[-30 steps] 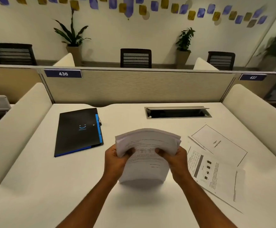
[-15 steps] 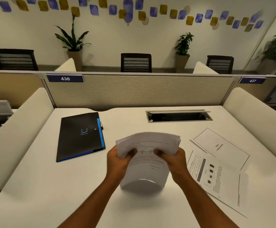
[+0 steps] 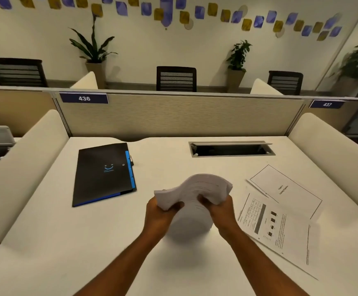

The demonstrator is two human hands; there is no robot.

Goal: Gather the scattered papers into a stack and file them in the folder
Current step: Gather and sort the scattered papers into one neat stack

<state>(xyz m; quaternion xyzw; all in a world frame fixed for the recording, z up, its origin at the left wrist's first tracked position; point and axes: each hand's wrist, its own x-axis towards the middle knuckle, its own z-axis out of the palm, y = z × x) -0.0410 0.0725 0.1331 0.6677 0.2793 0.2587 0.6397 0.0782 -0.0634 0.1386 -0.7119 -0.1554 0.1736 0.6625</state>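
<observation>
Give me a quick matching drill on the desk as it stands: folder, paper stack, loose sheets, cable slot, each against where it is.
Things:
1. folder
2. paper stack
3. loose sheets
4. cable slot

Places:
A. flat on the desk, right of the hands
B. gripped by left hand and right hand
C. closed, lying on the left of the desk
D. far side of the desk, near the divider

Pairs: 1-C, 2-B, 3-A, 4-D

"436" in white on a blue plate (image 3: 84,98), on the partition up and left of the grip. "437" on a like plate (image 3: 327,104), up and right. Print on the loose sheets (image 3: 280,212) right of the grip too small to read.
</observation>
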